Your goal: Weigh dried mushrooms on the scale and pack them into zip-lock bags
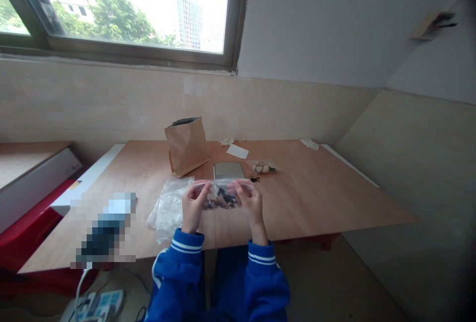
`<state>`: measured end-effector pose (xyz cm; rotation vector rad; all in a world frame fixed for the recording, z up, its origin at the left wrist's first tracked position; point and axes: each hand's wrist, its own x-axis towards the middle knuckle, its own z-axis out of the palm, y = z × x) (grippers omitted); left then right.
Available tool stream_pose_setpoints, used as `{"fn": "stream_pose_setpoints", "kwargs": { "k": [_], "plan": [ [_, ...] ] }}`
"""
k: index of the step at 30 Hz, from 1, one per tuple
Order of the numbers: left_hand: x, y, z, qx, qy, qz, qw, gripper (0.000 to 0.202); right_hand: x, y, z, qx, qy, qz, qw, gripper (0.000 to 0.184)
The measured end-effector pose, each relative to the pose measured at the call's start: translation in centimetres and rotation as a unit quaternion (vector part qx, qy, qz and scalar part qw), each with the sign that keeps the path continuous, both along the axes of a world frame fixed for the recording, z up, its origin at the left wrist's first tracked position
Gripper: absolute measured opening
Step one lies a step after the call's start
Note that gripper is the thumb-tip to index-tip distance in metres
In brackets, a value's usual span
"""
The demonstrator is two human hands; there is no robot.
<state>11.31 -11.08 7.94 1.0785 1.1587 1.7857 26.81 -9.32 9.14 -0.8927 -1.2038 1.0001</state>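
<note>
Zip-top plastic bag (pixel 222 194), one only, left hand (pixel 193 208) gripping its top edge, right hand (pixel 252 204) gripping likewise

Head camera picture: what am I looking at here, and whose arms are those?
This one picture comes from a camera worn on a person's head, looking forward and down, so the blue sleeves are that person's own. No machine shows here. The left hand and right hand hold a clear zip bag with dark pieces inside. On the wooden board are a brown paper bag, crumpled clear plastic and a flat grey device.
</note>
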Motion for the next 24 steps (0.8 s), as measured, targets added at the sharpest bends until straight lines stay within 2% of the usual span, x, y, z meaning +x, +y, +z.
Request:
{"fn": "stream_pose_setpoints", "kwargs": {
  "k": [5,8,15,24],
  "plan": [
    [-0.25,-0.34,0.70,-0.011,0.042,0.005,0.999,0.028,0.03,0.11,-0.16,0.020,-0.025,-0.030,0.999,0.024],
    [-0.15,-0.39,0.80,-0.027,0.028,0.003,0.999,0.031,-0.12,0.29,-0.18,0.024,-0.009,-0.040,0.999,0.025],
    [0.40,-0.34,0.93,-0.019,0.019,-0.047,0.999,0.028,-0.45,0.11,0.08,-0.009,0.003,0.007,1.000,0.026],
    [0.45,-0.35,0.98,-0.019,0.012,-0.014,1.000,0.029,-0.48,0.00,-0.32,0.017,-0.009,0.008,1.000,0.020]
  ]
}}
